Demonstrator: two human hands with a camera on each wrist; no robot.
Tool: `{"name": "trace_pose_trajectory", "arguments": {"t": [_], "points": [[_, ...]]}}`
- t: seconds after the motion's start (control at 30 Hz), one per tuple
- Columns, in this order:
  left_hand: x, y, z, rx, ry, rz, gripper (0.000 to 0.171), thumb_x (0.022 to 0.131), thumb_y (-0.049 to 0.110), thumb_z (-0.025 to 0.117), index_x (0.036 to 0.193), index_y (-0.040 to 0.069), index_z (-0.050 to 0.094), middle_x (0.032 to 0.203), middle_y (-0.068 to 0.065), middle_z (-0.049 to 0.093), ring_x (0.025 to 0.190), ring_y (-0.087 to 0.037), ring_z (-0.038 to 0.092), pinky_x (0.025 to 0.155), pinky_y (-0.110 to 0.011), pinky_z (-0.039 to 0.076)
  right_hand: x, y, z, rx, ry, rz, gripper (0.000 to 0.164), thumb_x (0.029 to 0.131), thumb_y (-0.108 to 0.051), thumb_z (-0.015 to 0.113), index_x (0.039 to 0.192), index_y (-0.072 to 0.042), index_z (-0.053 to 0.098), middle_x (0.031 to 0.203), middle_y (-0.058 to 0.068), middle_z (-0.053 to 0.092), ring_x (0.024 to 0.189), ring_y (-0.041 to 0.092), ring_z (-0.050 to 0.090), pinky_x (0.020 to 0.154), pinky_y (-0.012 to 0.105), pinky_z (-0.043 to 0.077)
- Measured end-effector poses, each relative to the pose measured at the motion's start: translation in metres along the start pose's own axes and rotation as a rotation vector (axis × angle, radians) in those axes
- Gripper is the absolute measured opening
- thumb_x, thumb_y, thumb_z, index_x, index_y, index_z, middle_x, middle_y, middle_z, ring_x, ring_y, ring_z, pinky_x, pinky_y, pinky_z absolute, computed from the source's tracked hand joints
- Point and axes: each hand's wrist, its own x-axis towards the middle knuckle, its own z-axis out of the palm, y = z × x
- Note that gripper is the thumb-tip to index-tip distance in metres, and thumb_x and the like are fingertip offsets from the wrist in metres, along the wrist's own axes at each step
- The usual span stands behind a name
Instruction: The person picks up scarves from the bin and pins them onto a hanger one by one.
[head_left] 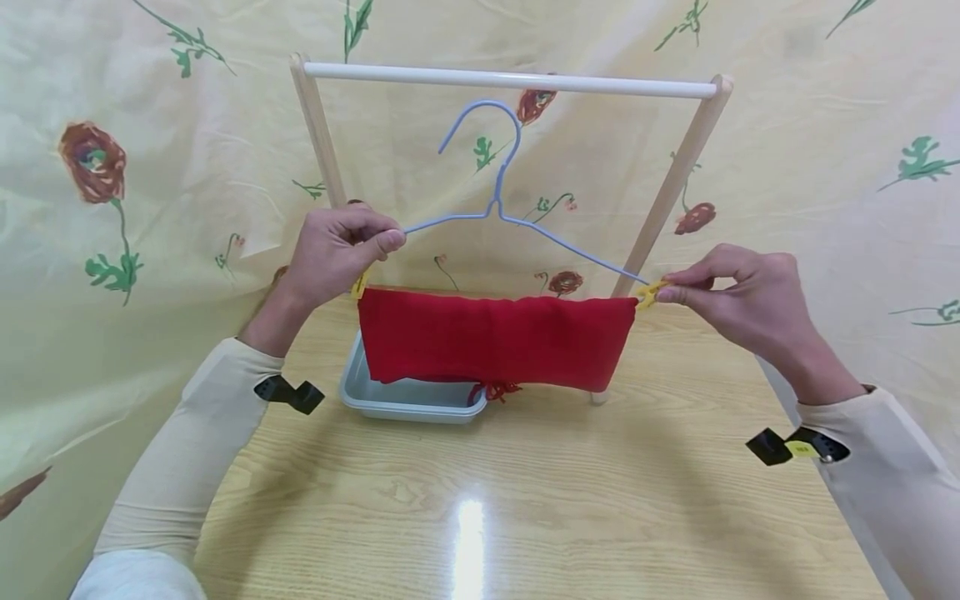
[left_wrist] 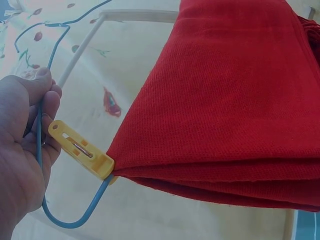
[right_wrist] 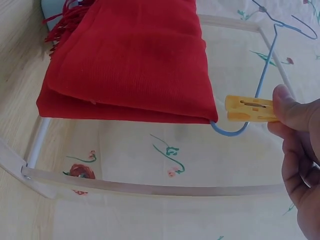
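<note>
A blue wire hanger (head_left: 498, 190) is held up with a folded red scarf (head_left: 495, 337) draped over its lower bar. My left hand (head_left: 333, 254) grips the hanger's left shoulder between thumb and fingers. Below those fingers, a yellow clothespin (left_wrist: 82, 150) clamps the scarf's left corner to the wire. At the other end, my right hand (head_left: 750, 300) pinches a second yellow clothespin (right_wrist: 250, 109) between thumb and index finger. That clothespin lies across the wire's bend, its tip just beside the scarf's right corner. Red fringe (right_wrist: 62, 22) shows at the scarf's lower edge.
Behind the hanger stands a rack with a white rail (head_left: 510, 79) and wooden posts (head_left: 671, 196). A light blue-grey tray (head_left: 412, 410) sits on the wood-grain table (head_left: 540, 483), partly hidden by the scarf. Flower-printed cloth (head_left: 172, 250) covers the background.
</note>
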Motion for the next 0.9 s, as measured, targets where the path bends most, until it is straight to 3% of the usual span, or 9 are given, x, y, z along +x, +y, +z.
{"name": "trace_pose_trajectory", "arguments": {"t": [0.17,0.3,0.6,0.63,0.7,0.73,0.83,0.9], "points": [[0.0,0.001,0.0,0.004,0.0,0.001,0.008,0.088,-0.003,0.076,0.096,-0.004,0.078,0.077,0.005,0.066,0.066,-0.015,0.058,0.057,-0.023,0.047,0.0,0.002,0.003,-0.016,-0.007,-0.077,0.032,0.056,0.011,0.094,0.081,-0.005,0.082,0.077,-0.008,0.074,0.067,-0.013,0.057,0.055,0.007,0.038],[0.0,0.002,0.0,0.004,-0.002,0.005,0.008,0.088,-0.004,0.076,0.096,-0.004,0.078,0.077,0.005,0.067,0.065,-0.015,0.058,0.056,-0.023,0.047,0.0,0.001,0.006,-0.043,-0.007,-0.146,0.032,0.055,0.012,0.093,0.081,-0.005,0.083,0.072,0.004,0.073,0.068,-0.014,0.054,0.058,0.005,0.036],[0.0,0.002,0.001,-0.002,-0.014,0.058,0.01,0.086,-0.007,0.077,0.095,-0.005,0.078,0.079,0.005,0.068,0.065,-0.015,0.059,0.058,-0.022,0.049,-0.002,0.001,0.013,-0.05,-0.011,-0.21,0.037,0.049,0.015,0.092,0.08,-0.003,0.082,0.071,0.005,0.073,0.065,-0.007,0.054,0.058,0.004,0.034],[0.0,0.002,0.002,-0.002,-0.013,0.064,0.01,0.085,-0.007,0.077,0.095,-0.005,0.078,0.079,0.005,0.068,0.065,-0.015,0.059,0.058,-0.022,0.049,-0.003,0.001,0.014,-0.05,-0.014,-0.213,0.033,0.053,0.011,0.093,0.08,-0.004,0.082,0.071,0.004,0.073,0.065,-0.007,0.055,0.058,0.005,0.035],[0.0,0.003,0.002,-0.006,-0.01,0.076,0.01,0.085,-0.008,0.077,0.094,-0.005,0.078,0.078,0.006,0.068,0.065,-0.015,0.059,0.058,-0.023,0.049,-0.003,0.002,0.014,-0.061,-0.026,-0.232,0.017,0.07,-0.011,0.094,0.081,-0.005,0.083,0.071,0.002,0.073,0.065,-0.005,0.055,0.059,0.006,0.037],[0.0,0.003,0.002,-0.007,-0.011,0.081,0.01,0.085,-0.008,0.078,0.094,-0.005,0.078,0.078,0.006,0.068,0.065,-0.014,0.059,0.058,-0.023,0.049,-0.004,0.003,0.014,-0.071,-0.034,-0.249,0.02,0.078,-0.023,0.09,0.081,-0.006,0.083,0.071,0.001,0.073,0.065,-0.004,0.055,0.059,0.007,0.038],[0.0,0.003,0.003,-0.014,-0.017,0.097,0.01,0.084,-0.009,0.078,0.093,-0.006,0.078,0.077,0.005,0.068,0.066,-0.015,0.059,0.057,-0.023,0.048,-0.004,0.004,0.016,-0.113,-0.052,-0.316,0.053,0.093,-0.055,0.066,0.082,-0.005,0.083,0.072,0.001,0.074,0.063,0.002,0.055,0.057,0.01,0.04],[0.0,0.003,0.003,-0.019,-0.022,0.103,0.01,0.084,-0.009,0.078,0.093,-0.006,0.078,0.077,0.005,0.068,0.066,-0.015,0.058,0.058,-0.023,0.048,-0.004,0.004,0.017,-0.133,-0.048,-0.352,0.064,0.095,-0.062,0.057,0.082,-0.005,0.082,0.072,0.001,0.075,0.061,0.005,0.055,0.056,0.013,0.041]]}}
